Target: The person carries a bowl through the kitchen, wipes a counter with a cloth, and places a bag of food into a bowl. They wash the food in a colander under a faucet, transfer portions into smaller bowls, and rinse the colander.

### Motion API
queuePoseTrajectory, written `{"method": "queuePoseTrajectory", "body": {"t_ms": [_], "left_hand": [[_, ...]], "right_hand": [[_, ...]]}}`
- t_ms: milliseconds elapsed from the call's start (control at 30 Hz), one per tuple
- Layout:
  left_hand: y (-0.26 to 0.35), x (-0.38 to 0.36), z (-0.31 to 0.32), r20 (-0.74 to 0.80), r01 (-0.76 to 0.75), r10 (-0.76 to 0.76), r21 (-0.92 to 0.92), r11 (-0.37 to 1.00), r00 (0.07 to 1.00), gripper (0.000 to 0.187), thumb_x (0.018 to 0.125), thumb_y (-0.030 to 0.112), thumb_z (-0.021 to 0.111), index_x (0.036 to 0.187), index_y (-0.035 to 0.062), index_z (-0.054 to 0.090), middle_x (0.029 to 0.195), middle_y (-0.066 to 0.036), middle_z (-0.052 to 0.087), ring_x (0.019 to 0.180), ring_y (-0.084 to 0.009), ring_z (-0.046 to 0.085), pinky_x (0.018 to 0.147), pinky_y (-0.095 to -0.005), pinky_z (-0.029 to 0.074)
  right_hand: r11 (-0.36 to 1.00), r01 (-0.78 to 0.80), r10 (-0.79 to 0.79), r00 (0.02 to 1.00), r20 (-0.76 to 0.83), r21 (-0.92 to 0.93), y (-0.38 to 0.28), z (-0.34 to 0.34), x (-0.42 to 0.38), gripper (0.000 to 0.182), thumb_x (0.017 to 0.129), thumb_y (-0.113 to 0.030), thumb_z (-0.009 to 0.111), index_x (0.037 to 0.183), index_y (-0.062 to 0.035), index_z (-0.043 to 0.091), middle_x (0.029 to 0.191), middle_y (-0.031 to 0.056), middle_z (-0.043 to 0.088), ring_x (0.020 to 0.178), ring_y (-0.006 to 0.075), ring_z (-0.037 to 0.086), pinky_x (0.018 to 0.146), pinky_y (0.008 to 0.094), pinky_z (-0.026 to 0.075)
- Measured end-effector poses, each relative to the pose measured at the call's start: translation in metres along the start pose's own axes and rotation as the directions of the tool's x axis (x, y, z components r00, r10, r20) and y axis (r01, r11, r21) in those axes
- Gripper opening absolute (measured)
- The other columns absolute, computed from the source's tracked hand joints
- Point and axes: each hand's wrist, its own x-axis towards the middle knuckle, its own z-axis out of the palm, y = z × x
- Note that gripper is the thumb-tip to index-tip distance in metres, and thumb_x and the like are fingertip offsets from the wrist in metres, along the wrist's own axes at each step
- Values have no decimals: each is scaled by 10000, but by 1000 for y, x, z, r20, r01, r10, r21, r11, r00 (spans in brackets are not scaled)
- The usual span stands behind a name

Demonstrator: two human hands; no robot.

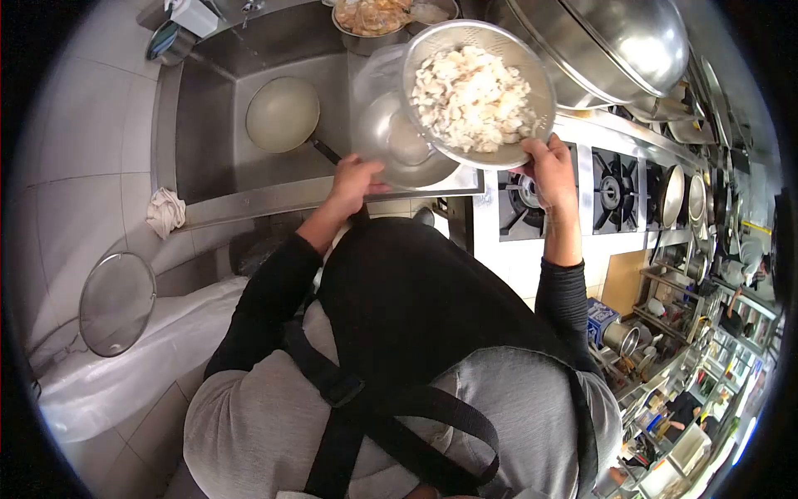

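Observation:
My right hand (550,170) is closed on the rim of a metal colander (542,104), thumb on top. The colander is tilted and heaped with small, pale, chopped food pieces (474,98) whose kind I cannot make out. Partly beneath it is a shiny metal bowl (376,137), its right side hidden by the colander. My left hand (357,183) is at the bowl's near-left rim, fingers curled against the edge. Close by that hand, the dark handle of a pan (283,115) points toward me from inside the sink.
The steel sink (208,137) is at the left. Behind the colander stands a pot of orange-brown food (370,18). A big domed metal lid (632,41) is at upper right, above gas burners (615,191). A cloth (166,213) and a round strainer (118,303) are at left.

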Motion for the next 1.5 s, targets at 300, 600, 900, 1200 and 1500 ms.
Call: {"method": "queuePoseTrajectory", "body": {"t_ms": [300, 600, 900, 1200, 1500], "left_hand": [[50, -52, -148, -106, 135, -141, -56, 989, 984, 578, 762, 68, 593, 1311, 81, 413, 1085, -121, 612, 840, -271, 658, 700, -409, 583], [170, -86, -221, 54, 191, 946, 974, -120, 320, 818, 811, -16, 533, 1488, 364, 275, 1450, -183, 384, 1004, -398, 619, 739, -423, 540], [133, -18, -272, -663, -276, 409, 302, 913, 627, 660, 844, -24, 478, 1448, 176, 303, 1293, -136, 478, 1080, -267, 587, 745, -479, 595], [148, 53, -333, -597, -251, 142, -104, 962, 790, 640, 779, 4, 537, 1385, 147, 389, 1202, -121, 556, 1029, -289, 607, 706, -380, 592], [115, 29, -204, -380, -343, 281, -107, 933, 881, 573, 795, 79, 610, 1314, 117, 369, 1055, -122, 579, 826, -245, 645, 637, -358, 570]], "right_hand": [[995, -81, 82, 997, 13, -53, 43, -25, -5, 267, 868, -83, 519, 1100, 48, 530, 927, 127, 667, 702, 170, 670, 558, 257, 571], [987, -111, 132, 973, 191, -115, 127, 0, -1, 333, 895, -76, 525, 1180, 91, 488, 1046, 175, 642, 863, 205, 671, 645, 279, 594], [980, -188, 196, 964, 181, -61, 124, 18, -9, 404, 920, -184, 641, 1130, 99, 444, 959, 181, 647, 783, 188, 675, 660, 287, 615], [801, 302, -401, 912, -87, -517, 86, 30, 15, 239, 896, -199, 664, 841, 21, 590, 673, 91, 634, 605, 131, 592, 573, 286, 470], [276, 709, -589, 658, 468, -649, 4, 162, 192, 167, 875, -189, 609, 856, -31, 659, 817, 220, 646, 799, 414, 624, 706, 466, 507]]}}
